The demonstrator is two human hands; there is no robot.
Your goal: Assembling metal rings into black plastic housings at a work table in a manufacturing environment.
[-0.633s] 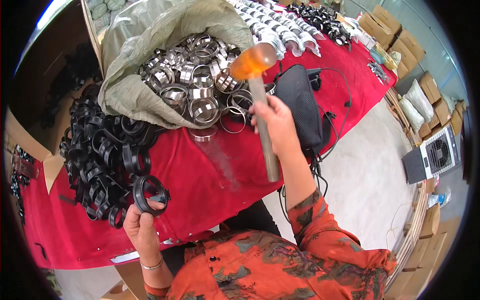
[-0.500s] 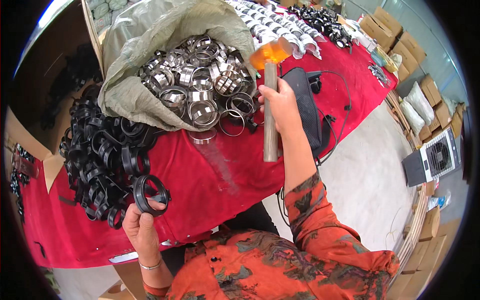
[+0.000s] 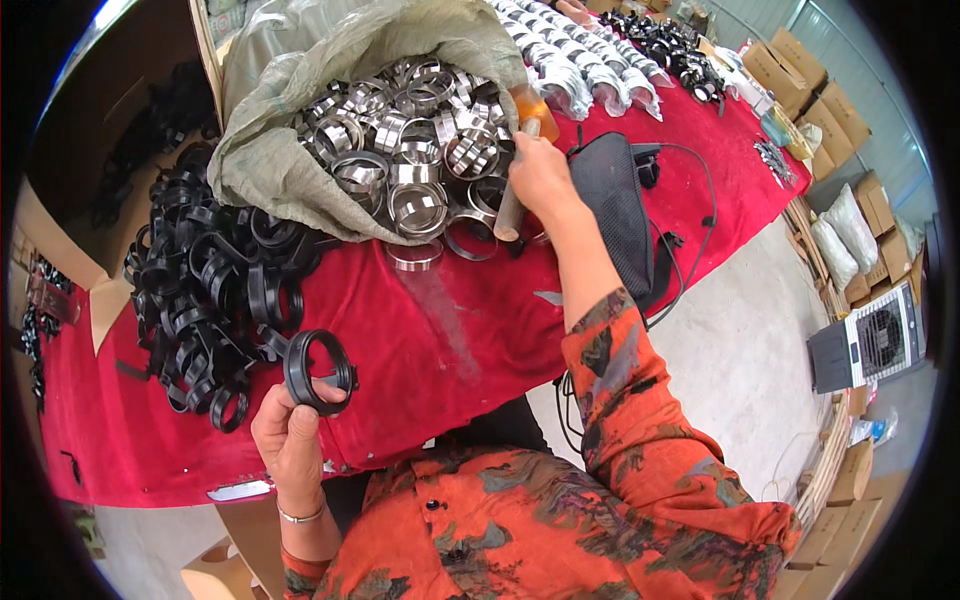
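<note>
While the left hand [image 3: 292,440] pinched a black plastic ring [image 3: 320,366] above the red table's [image 3: 430,330] near edge, the right hand [image 3: 540,178] gripped a wooden-handled mallet [image 3: 512,200], its orange head [image 3: 530,104] beside the metal rings [image 3: 420,150] spilling from the sack [image 3: 290,100].

The right hand [image 3: 540,175] moved farther, carrying the mallet [image 3: 517,170] toward the sack's metal rings [image 3: 420,150]; its orange head [image 3: 530,105] dropped from raised to beside the rings.

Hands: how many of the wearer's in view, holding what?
2. Left hand holds a black ring; right hand grips a hammer handle beside the metal rings.
</note>
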